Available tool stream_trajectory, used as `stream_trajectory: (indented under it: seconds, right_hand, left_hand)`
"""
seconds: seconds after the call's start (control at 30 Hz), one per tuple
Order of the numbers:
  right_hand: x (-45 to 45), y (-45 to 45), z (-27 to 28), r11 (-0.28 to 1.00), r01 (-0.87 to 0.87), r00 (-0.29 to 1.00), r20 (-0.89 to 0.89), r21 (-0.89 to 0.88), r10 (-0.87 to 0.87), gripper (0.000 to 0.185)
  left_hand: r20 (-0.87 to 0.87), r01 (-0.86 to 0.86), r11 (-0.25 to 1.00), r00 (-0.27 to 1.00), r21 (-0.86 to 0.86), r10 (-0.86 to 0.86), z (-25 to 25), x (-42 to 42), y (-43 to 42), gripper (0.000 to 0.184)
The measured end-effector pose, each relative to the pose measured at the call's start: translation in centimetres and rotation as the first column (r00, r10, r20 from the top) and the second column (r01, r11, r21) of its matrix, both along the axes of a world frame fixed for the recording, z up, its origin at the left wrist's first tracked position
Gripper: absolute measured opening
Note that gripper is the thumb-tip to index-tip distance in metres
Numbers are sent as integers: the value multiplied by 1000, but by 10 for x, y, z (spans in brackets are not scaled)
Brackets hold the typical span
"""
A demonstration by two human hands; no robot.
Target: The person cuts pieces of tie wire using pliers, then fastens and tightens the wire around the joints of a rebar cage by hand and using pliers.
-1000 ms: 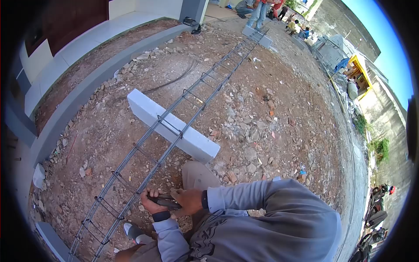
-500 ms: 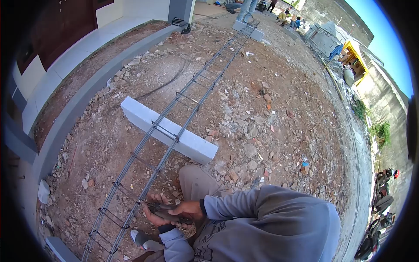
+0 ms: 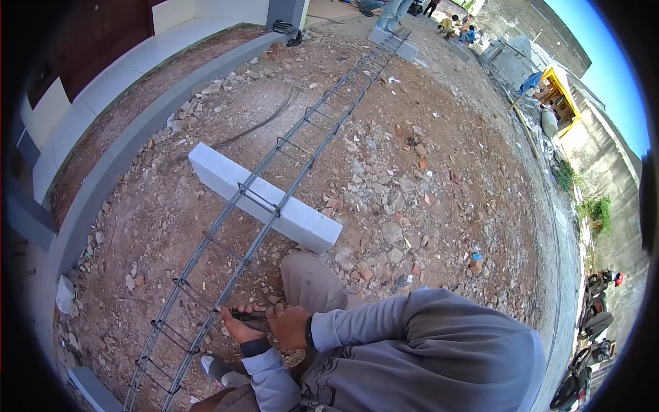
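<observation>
A long rebar cage (image 3: 237,275), made of thin steel bars with square wire stirrups, runs from the lower left away towards the top. Beside its near bar, my right hand (image 3: 290,327) is closed around a dark hand tool that looks like pincers (image 3: 252,316), its head pointing at the bar. My left hand (image 3: 239,328) is right at that bar, fingertips touching it under the tool's head. Its fingers are bent together; whatever they pinch is too small to make out. A pale block (image 3: 302,218) supports the cage in front of my knee.
Another block (image 3: 406,51) carries the far end, where a person in jeans (image 3: 392,15) stands. Stony rubble (image 3: 412,178) covers the ground. A low grey kerb (image 3: 147,117) curves along the left. Parked motorbikes (image 3: 583,367) stand at right; more people (image 3: 467,34) crouch far back.
My right hand has turned and moved slightly up, bringing the tool's head closer to the bar. My left hand has shifted a little towards the cage bar. The cage stays where it was.
</observation>
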State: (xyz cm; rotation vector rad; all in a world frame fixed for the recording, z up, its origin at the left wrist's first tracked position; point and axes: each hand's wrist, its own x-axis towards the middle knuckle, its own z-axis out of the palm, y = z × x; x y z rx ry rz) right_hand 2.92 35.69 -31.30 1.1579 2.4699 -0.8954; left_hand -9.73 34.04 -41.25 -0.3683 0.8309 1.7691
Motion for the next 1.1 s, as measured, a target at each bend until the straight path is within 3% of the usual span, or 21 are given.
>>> stream_trajectory:
  seconds: [0.07, 0.17, 0.23, 0.27, 0.3, 0.37, 0.47, 0.57, 0.6, 0.63, 0.7, 0.77, 0.8, 0.83, 0.93, 1.03, 1.1]
  right_hand:
    - [-1, 4, 7, 996, -83, 997, -3, -44, 83, 53]
    - [-14, 18, 12, 968, -129, 991, 1, -215, 133, 38]
    - [-26, 33, 44, 862, -311, 939, 11, -400, 344, 25]
    - [-27, 32, 38, 756, -25, 999, 14, -654, 45, 24]
    - [-26, 31, 30, 509, 248, 961, 144, -824, -236, 25]
    - [-14, 22, 13, 125, 242, 867, 157, -962, -474, 27]
    - [4, 25, -10, -263, 29, 822, 172, -964, -542, 38]
    - [12, 38, -19, -284, 46, 852, 186, -958, -490, 42]
    - [10, 44, -14, -240, 74, 876, 178, -968, -449, 49]
    - [6, 49, -5, 7, 174, 897, 156, -985, -414, 52]
    - [-3, 54, 11, 485, 297, 933, 142, -822, -330, 60]
    - [-3, 48, 12, 839, 120, 992, 27, -531, -124, 68]
    - [-2, 44, 12, 943, 7, 1000, 3, -334, -7, 72]
    - [1, 40, 12, 987, -109, 994, 7, -117, 110, 76]
    - [-3, 16, 8, 985, -97, 990, 120, 145, 80, 74]
    - [-4, 7, 3, 978, -95, 988, 137, 185, 70, 72]
    - [-12, 1, 3, 990, -11, 982, 187, 143, -16, 68]
  left_hand:
    - [37, 29, 997, 999, -71, -26, 2, -2, -2, 42]
    - [40, 32, 999, 999, -4, -32, 9, -5, -7, 49]
    - [8, -7, 1000, 1000, -19, 7, 18, -3, -12, 43]
    - [18, -38, 997, 999, 63, 37, 3, -3, -16, 47]
    - [82, -63, 990, 995, 127, 53, 4, -5, -18, 50]
    - [192, -112, 971, 979, 211, 71, 14, -2, -15, 55]
    - [268, -135, 928, 963, 346, 41, 10, -4, -16, 54]
    - [336, -139, 908, 942, 395, -2, 3, -5, -17, 36]
    - [326, -146, 884, 945, 444, -7, -6, -5, -13, 32]
    - [318, -156, 858, 948, 490, -9, -2, -5, -10, 28]
    - [326, -150, 934, 944, 324, 38, 4, -4, -5, 21]
    - [274, -137, 958, 959, 251, 65, 7, -1, 1, 21]
    - [297, -160, 967, 950, 200, 96, 10, -1, 3, 21]
    - [276, -137, 978, 957, 156, 90, 8, -1, 4, 22]
    - [220, -90, 996, 972, 25, 82, 10, 0, 9, 25]
    - [173, -83, 993, 980, -84, 96, 14, 1, 7, 26]
    - [183, -88, 996, 979, -13, 89, 3, 4, 7, 23]
